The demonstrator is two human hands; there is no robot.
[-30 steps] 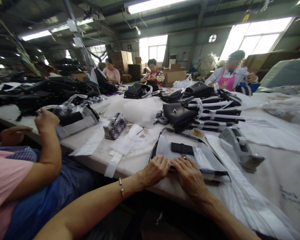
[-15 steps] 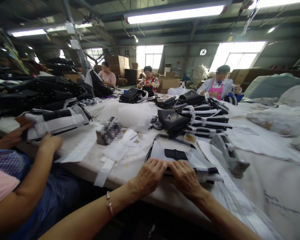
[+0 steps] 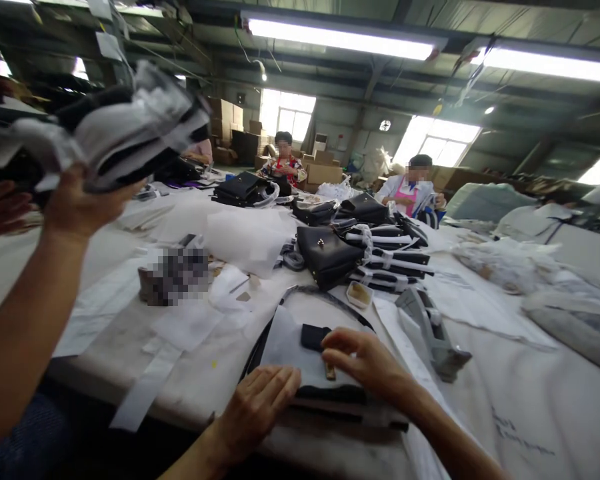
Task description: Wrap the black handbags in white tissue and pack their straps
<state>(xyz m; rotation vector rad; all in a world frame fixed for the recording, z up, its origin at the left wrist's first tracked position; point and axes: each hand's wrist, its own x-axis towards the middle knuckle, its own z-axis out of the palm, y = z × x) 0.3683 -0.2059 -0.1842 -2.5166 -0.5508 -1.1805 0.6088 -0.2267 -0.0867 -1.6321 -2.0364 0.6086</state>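
A black handbag wrapped in white paper (image 3: 293, 347) lies flat at the table's near edge, its dark strap curving round it. My left hand (image 3: 260, 403) rests on the bag's near left corner, fingers curled down on the paper. My right hand (image 3: 365, 363) is over the bag's front, fingers bent around the black flap tab and its small gold clasp (image 3: 329, 371). What the fingers pinch is not plain.
A co-worker's arm (image 3: 35, 280) at the left lifts a wrapped bag (image 3: 125, 127) high. Black bags (image 3: 330, 253) and wrapped straps (image 3: 395, 257) pile at mid table. A grey tape dispenser (image 3: 433, 333) stands right of my bag. Other people sit at the far side.
My right hand lifted from the bag's near edge to the flap tab. My left hand slid to the bag's left corner. The co-worker raised their wrapped bag off the table.
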